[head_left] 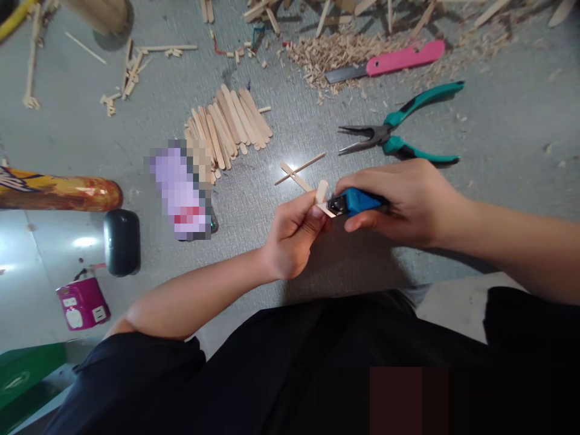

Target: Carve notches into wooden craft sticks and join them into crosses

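My left hand (294, 235) pinches a short wooden craft stick (322, 192) between thumb and fingers, held upright over the grey floor. My right hand (403, 202) is wrapped round a blue-handled cutter (356, 201), whose black jaws sit against the base of the stick. Both hands meet in the middle of the view, above my dark-clothed lap. Just beyond them lie two thin sticks crossed on the floor (299, 171).
A pile of craft sticks (231, 124) lies ahead left. Teal long-nose pliers (401, 136) and a pink utility knife (394, 60) with wood shavings (338, 51) lie ahead right. A black case (121, 241), magenta power adapter (83, 302) and orange wrapped tube (58, 192) sit left.
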### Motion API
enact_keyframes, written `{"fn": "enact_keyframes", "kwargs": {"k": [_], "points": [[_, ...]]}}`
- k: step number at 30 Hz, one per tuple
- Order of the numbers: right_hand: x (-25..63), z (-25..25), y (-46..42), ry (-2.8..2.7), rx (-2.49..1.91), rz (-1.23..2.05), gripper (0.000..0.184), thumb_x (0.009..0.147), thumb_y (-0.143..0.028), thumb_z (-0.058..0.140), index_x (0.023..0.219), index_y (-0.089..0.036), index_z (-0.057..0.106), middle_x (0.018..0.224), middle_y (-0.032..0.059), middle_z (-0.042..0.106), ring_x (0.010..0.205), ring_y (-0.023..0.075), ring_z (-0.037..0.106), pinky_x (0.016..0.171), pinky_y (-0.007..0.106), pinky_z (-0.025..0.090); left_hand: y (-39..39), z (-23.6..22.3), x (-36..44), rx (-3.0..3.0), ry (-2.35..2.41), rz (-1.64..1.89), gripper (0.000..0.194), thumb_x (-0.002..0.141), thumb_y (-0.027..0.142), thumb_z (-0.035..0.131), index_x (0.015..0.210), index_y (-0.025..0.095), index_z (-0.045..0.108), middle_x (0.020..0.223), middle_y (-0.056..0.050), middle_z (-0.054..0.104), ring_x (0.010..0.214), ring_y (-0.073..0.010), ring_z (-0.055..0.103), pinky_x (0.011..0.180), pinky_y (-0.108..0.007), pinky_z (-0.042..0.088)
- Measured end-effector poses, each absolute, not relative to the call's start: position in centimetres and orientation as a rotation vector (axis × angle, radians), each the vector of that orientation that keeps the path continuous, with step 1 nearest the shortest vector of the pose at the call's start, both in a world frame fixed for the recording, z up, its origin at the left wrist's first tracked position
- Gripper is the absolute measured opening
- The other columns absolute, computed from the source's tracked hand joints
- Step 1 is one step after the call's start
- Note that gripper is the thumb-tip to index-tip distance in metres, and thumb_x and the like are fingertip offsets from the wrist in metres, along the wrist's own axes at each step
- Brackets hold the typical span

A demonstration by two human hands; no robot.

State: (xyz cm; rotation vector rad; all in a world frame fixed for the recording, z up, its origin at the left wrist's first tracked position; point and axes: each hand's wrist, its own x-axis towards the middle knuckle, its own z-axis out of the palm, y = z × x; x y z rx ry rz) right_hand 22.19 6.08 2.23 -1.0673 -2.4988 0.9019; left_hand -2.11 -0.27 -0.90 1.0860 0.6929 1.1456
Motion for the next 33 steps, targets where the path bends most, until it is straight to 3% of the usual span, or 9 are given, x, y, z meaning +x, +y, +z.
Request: {"fn": "enact_keyframes", "kwargs": {"k": [5, 11, 18, 26, 33], "points": [[22.26, 1.92, 6.18, -2.475, -1.091, 0.842, 0.09, 0.109, -0.106, 0.036, 0.118, -0.031, 0.085, 0.088, 0.0057, 0.083, 0.078, 0.0323, 0.078, 0.071, 0.044, 0.048, 0.01, -0.83, -2.08, 1.065, 0.705, 1.106, 0.054, 0.118, 0.064, 0.071, 0.085, 0.021, 0.063, 0.066, 0.006, 0.045, 0.05, -0.0061, 0.035, 0.048, -0.022, 0.033], [22.42, 1.88, 6.78, -2.438, -0.94, 0.774, 0.078, 0.115, -0.095, 0.049, 0.097, -0.024, 0.076, 0.071, 0.0031, 0.069, 0.064, 0.0217, 0.063, 0.064, 0.038, 0.039, 0.14, -1.09, -1.74, 0.831, 0.71, 1.179, 0.054, 0.116, 0.062, 0.075, 0.083, 0.022, 0.059, 0.062, 0.008, 0.038, 0.046, -0.0062, 0.025, 0.045, -0.022, 0.024], [22.41, 2.16, 6.94, -2.461, -1.022, 0.748, 0.079, 0.116, -0.096, 0.045, 0.101, -0.025, 0.077, 0.076, 0.0055, 0.074, 0.067, 0.023, 0.064, 0.067, 0.04, 0.04, -0.06, -0.92, -1.66, 0.896, 0.724, 1.142, 0.058, 0.116, 0.067, 0.074, 0.082, 0.023, 0.058, 0.06, 0.008, 0.038, 0.046, -0.0059, 0.027, 0.045, -0.023, 0.022], [22.32, 1.8, 6.96, -2.458, -0.954, 0.694, 0.081, 0.117, -0.092, 0.049, 0.104, -0.019, 0.081, 0.077, 0.0063, 0.075, 0.066, 0.0222, 0.065, 0.067, 0.038, 0.04, 0.09, -0.92, -1.68, 0.908, 0.674, 1.165, 0.054, 0.117, 0.063, 0.073, 0.083, 0.022, 0.06, 0.06, 0.008, 0.036, 0.045, -0.0056, 0.024, 0.045, -0.022, 0.023], [22.49, 1.78, 6.62, -2.45, -0.994, 0.738, 0.077, 0.117, -0.09, 0.051, 0.109, -0.021, 0.083, 0.08, 0.0091, 0.077, 0.069, 0.0252, 0.066, 0.07, 0.042, 0.041, 0.15, -0.94, -1.72, 0.91, 0.643, 1.158, 0.054, 0.119, 0.061, 0.071, 0.083, 0.023, 0.057, 0.06, 0.009, 0.032, 0.046, -0.0055, 0.023, 0.045, -0.021, 0.023]]}}
